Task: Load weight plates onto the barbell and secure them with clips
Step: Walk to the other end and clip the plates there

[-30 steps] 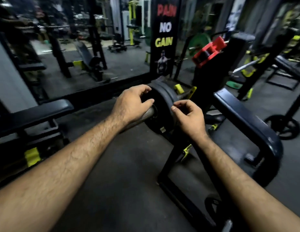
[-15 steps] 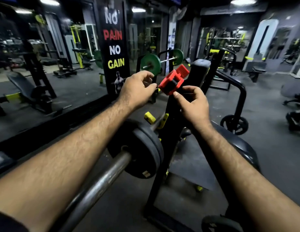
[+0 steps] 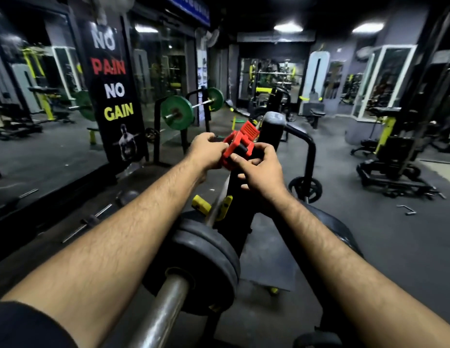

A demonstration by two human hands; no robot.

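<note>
A steel barbell (image 3: 166, 305) runs from the bottom of the view up toward a black rack post (image 3: 246, 197). Two black weight plates (image 3: 206, 259) sit on its sleeve, pushed together. Well above them, by the padded top of the post, both hands hold red barbell clips (image 3: 240, 143). My left hand (image 3: 206, 149) grips the clips from the left. My right hand (image 3: 256, 167) holds them from the right and below, thumb on the red plastic. A second red clip piece sticks up behind the first.
A black curved frame (image 3: 309, 156) with a small plate (image 3: 305, 189) at its foot stands to the right. A green-plated barbell (image 3: 177, 115) rests on a rack ahead. A mirror wall with a banner (image 3: 113, 96) lines the left. Loose bars lie on the floor at left.
My head has lifted from the plates to the rack top. Both hands left the barbell sleeve, rose to the red clips and closed on them.
</note>
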